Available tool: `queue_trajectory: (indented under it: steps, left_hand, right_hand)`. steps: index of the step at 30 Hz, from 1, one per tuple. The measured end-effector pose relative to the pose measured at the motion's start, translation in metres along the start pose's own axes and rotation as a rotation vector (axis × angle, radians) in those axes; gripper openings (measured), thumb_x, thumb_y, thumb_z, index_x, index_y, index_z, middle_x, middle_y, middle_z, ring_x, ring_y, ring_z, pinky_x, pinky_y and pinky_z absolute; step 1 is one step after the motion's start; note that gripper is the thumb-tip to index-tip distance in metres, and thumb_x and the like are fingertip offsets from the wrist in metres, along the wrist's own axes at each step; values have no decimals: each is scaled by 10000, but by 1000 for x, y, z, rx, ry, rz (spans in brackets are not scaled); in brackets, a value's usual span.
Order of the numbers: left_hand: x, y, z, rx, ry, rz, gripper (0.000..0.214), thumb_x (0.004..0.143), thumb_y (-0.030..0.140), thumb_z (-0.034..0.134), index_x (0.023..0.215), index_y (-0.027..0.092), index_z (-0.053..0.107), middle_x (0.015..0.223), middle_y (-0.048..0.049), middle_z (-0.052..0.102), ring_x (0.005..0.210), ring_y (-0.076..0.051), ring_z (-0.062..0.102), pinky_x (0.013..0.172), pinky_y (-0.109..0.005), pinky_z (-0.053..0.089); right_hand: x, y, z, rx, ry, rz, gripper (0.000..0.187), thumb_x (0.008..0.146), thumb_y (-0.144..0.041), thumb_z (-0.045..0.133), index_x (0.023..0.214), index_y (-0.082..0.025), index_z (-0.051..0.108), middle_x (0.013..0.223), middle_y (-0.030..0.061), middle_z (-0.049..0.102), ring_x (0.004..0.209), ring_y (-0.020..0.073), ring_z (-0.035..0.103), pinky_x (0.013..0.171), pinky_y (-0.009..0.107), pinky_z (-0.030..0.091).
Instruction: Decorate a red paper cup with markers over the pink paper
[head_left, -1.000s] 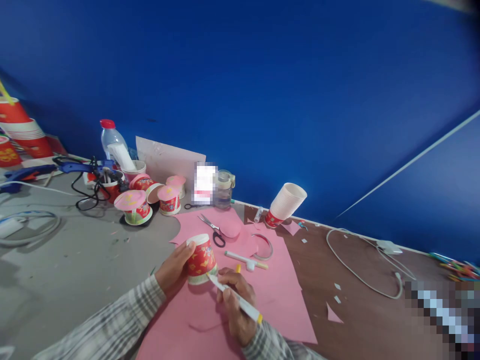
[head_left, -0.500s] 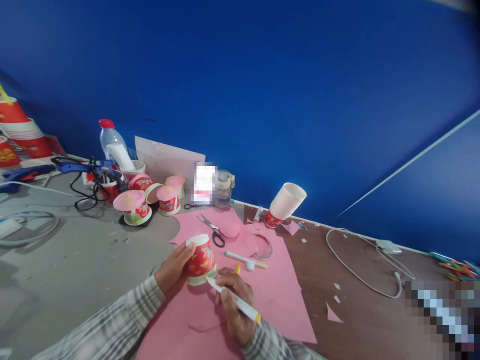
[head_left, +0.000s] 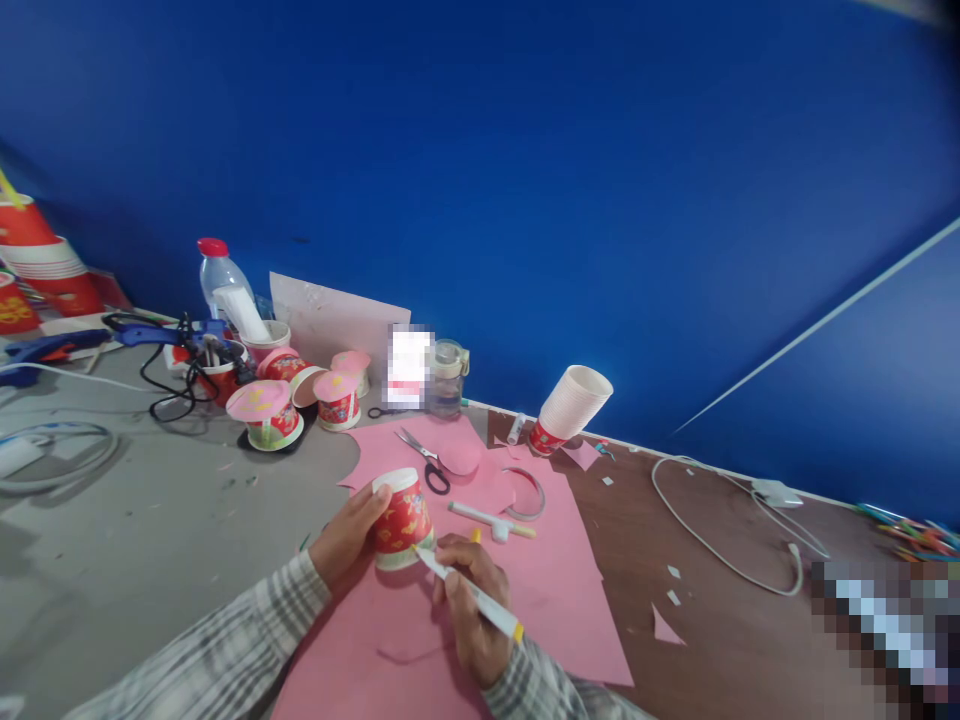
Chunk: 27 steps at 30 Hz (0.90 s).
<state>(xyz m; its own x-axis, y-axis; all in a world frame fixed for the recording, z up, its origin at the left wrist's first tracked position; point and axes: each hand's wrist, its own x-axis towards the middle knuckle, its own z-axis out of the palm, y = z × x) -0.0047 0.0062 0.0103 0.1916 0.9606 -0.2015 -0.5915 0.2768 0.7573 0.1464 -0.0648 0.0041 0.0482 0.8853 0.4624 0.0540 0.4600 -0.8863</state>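
On my feed from the head camera, the red paper cup (head_left: 402,518) sits low and near the middle, over the pink paper (head_left: 559,615); I can't tell whether it touches the sheet. Its narrower, plain white end points up and the wider end down, with a slight tilt. The side is bright red, scattered with gold and yellowish motifs and a cluster of small bluish-white ones toward the right. Below the red runs a pale green band, then a whitish edge at the bottom.

I see the left hand (head_left: 351,540) closed on the cup from its left side, thumb lying across the red near the top. The right hand (head_left: 474,605) grips a white marker (head_left: 495,613) like a pen; its back end is yellow, and its tip meets the green band, where a touch of yellow shows. A small yellow piece (head_left: 476,536) pokes out just beyond the right fingers.

Past the cup I have scissors (head_left: 436,478) with dark handles and a capped pen (head_left: 472,514), both lying on the pink paper.
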Motion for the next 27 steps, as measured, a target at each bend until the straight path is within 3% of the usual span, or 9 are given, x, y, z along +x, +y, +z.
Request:
queue_trajectory:
  steps: [5, 13, 22, 27]
  left_hand:
    - [-1, 1, 2, -2, 4, 6, 335, 580, 370, 664, 800, 118, 671, 639, -115, 697, 629, -321, 608, 587, -472, 493]
    - [-2, 3, 4, -4, 9, 9, 351, 568, 371, 673, 812, 119, 672, 644, -119, 695, 645, -330, 611, 609, -477, 485]
    - [-1, 2, 2, -3, 12, -1, 346, 566, 367, 676, 801, 114, 669, 633, -112, 690, 620, -315, 606, 569, -456, 497]
    - [0, 1, 1, 3, 13, 1, 340, 566, 374, 674, 785, 114, 670, 631, -119, 693, 616, -319, 609, 565, -457, 499]
  right_hand:
    - [0, -1, 0, -2, -15, 1, 151, 814, -235, 490, 820, -187, 633, 541, -12, 571, 316, 132, 519, 342, 221, 435]
    - [-1, 1, 0, -1, 2, 13, 166, 818, -271, 490, 815, -194, 636, 488, -14, 549, 331, 153, 535, 325, 225, 431]
    - [-2, 3, -1, -8, 6, 21, 160, 817, -260, 493, 822, -182, 633, 446, -23, 531, 376, 171, 554, 338, 219, 425]
    - [-2, 5, -1, -11, -2, 38, 155, 811, -261, 495, 821, -183, 629, 460, -33, 532, 369, 170, 553, 427, 278, 490]
